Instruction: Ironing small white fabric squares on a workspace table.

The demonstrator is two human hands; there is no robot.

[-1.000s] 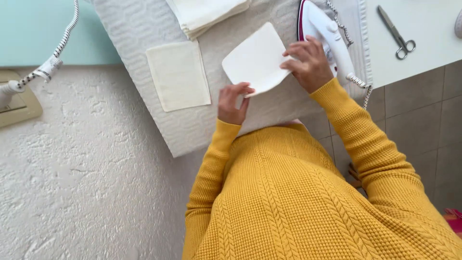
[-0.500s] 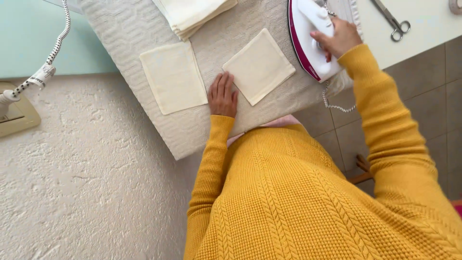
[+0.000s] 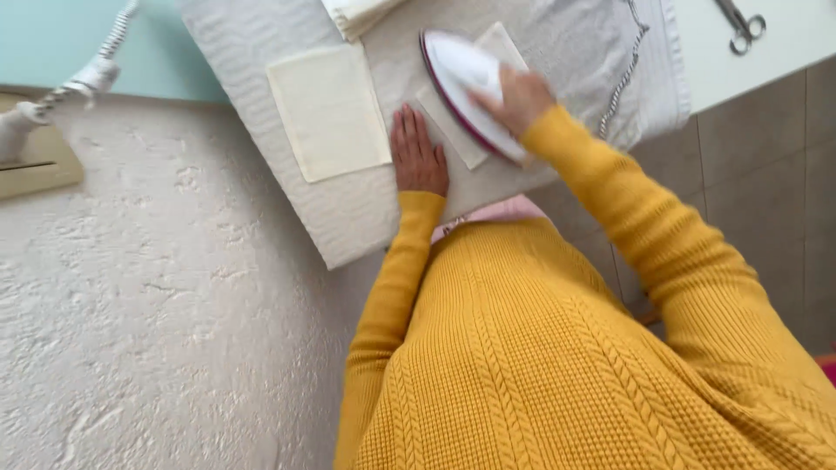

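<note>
My right hand (image 3: 520, 97) grips the handle of a white iron (image 3: 463, 83) with a dark red rim. The iron rests on a cream square of cloth (image 3: 448, 129) and hides most of it. Beside that square, my left hand (image 3: 418, 155) lies flat on the white textured ironing pad (image 3: 348, 218), fingers together, at the cloth's near left edge. A second cream cloth square (image 3: 329, 111) lies flat to the left, apart from both hands.
A stack of folded cream cloths (image 3: 361, 12) sits at the pad's far edge. The iron's braided cord (image 3: 623, 70) trails to the right. Scissors (image 3: 741, 26) lie on the white counter at top right. A wall socket with a plug (image 3: 35, 148) is at left.
My right hand took the iron from the right side and moved it left onto the cloth square. The left hand stayed pressed beside the square.
</note>
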